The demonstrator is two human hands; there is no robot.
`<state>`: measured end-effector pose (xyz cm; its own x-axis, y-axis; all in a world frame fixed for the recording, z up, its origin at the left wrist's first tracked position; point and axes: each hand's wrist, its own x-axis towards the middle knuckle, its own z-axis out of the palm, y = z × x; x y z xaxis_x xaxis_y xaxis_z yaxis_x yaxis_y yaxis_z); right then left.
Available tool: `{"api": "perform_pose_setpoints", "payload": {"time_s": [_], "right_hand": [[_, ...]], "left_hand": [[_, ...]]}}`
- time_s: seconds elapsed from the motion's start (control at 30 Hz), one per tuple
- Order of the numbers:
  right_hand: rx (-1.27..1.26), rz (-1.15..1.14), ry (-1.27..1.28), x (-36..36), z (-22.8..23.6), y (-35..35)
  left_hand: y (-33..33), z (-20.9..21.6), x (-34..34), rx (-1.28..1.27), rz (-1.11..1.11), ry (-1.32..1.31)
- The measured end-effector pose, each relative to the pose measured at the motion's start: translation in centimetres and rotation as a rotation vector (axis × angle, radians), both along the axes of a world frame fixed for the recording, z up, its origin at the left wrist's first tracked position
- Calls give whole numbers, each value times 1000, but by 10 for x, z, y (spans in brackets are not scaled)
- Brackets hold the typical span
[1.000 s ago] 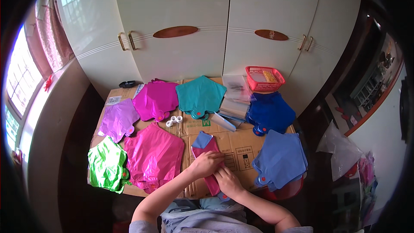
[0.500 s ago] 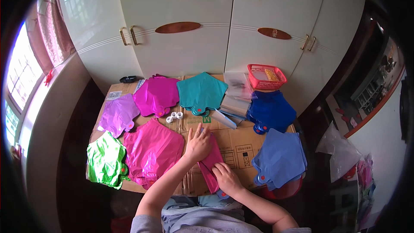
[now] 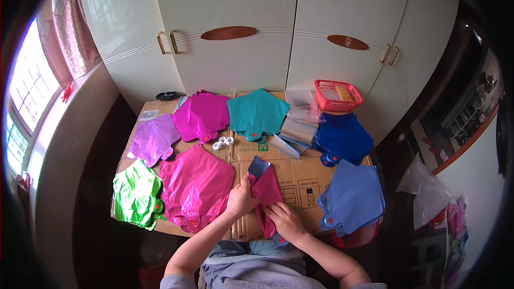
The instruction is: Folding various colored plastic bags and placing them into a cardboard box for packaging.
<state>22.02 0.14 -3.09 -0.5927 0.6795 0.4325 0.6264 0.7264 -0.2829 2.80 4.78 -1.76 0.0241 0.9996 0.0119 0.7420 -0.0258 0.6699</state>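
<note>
Between my hands lies a long folded foil balloon [image 3: 271, 184], magenta outside, with a blue foil piece [image 3: 258, 167] showing at its far end. My left hand [image 3: 242, 199] is closed on its left edge, fingers partly hidden by the foil. With its fingers stretched out, my right hand [image 3: 286, 221] lies flat on the balloon's lower part. A blue tab with a red dot [image 3: 280, 240] sticks out at the near end, by my right wrist. Left of my hands is a stack of hot-pink foil balloons [image 3: 198, 184].
Cardboard [image 3: 300, 174] covers the table. More flat stacks surround it: green [image 3: 136, 192], lilac [image 3: 154, 138], purple [image 3: 199, 115], teal [image 3: 258, 112], dark blue [image 3: 344, 136], light blue [image 3: 352, 195]. White rolls [image 3: 223, 142], clear bags [image 3: 304, 106] and a red basket [image 3: 338, 96] stand farther back.
My left hand has drawn nearer and left from the balloon's far end and now grips its edge. The far end has opened, showing blue inside. My right hand stays nearly in place.
</note>
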Motion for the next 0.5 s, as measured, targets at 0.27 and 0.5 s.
{"api": "perform_pose_setpoints", "payload": {"time_s": [0.27, 0.5], "right_hand": [[29, 29, -22, -1, 6, 4], [-68, 65, 44, -3, 8, 24]], "left_hand": [[-7, -4, -4, 34, -112, 283], [-2, -7, -1, 126, -22, 275]]}}
